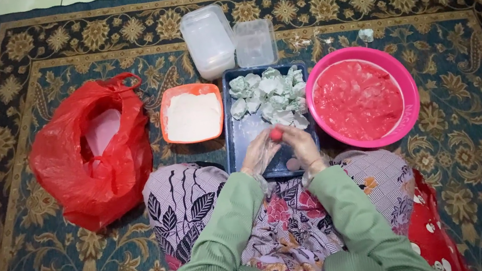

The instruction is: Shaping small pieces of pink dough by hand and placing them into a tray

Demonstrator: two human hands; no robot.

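Observation:
My left hand (pixel 259 151) and my right hand (pixel 301 144), both in thin clear gloves, meet over the near end of a dark blue tray (pixel 240 137). Between the fingertips sits a small red ball of dough (pixel 276 133), pinched from both sides. A heap of pale green-white wrapped pieces (pixel 269 94) fills the far half of the tray. Another small pinkish ball (pixel 293 164) lies on the tray under my right wrist. A pink basin (pixel 408 91) of red dough stands right of the tray.
An orange container of white flour (pixel 192 116) stands left of the tray. Clear plastic boxes (pixel 208 40) sit behind it. A crumpled red plastic bag (pixel 91 152) lies at the left. A patterned dark carpet (pixel 472 174) covers the floor.

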